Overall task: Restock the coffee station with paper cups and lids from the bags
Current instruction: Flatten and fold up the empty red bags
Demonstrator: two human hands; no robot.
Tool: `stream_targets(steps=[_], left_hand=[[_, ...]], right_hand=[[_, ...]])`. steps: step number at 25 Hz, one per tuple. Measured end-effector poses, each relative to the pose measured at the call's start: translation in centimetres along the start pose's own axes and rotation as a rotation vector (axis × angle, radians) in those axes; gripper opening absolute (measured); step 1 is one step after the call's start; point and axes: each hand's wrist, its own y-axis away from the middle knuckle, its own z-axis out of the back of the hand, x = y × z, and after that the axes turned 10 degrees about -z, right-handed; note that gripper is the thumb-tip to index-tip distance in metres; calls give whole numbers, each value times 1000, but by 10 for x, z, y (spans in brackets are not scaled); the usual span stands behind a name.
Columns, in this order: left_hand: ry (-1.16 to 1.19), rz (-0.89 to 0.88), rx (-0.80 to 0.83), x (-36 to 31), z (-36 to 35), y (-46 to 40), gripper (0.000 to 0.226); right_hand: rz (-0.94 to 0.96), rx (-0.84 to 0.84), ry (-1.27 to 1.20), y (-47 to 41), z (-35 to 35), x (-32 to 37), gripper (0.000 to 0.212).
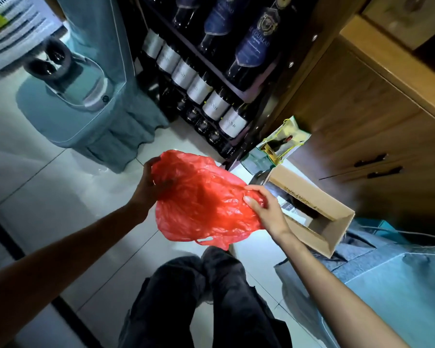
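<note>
A crumpled red plastic bag (201, 199) hangs in the air above the floor, held between both hands. My left hand (150, 187) grips its left edge, with the fingers partly behind the plastic. My right hand (264, 209) pinches its right side, thumb on top. The bag looks limp and I cannot tell what it contains. No paper cups or lids are visible.
An open cardboard box (319, 217) lies on the floor at the right, beside a wooden cabinet (362, 126) with dark handles. A wine rack (206, 91) full of bottles stands ahead. A cloth-covered stand (86, 101) is at the left. My legs (199, 297) are below.
</note>
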Motion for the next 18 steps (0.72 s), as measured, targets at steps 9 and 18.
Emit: stream_targets(steps=[9,18], left_hand=[[-149,76,232,46,8,-58,104],[-297,10,368,134,-9,-93,108]], right_hand=[[-147,-229,-157,-9,-36,-44,20],[-261,-446,-159,-22,-66,-118,37]])
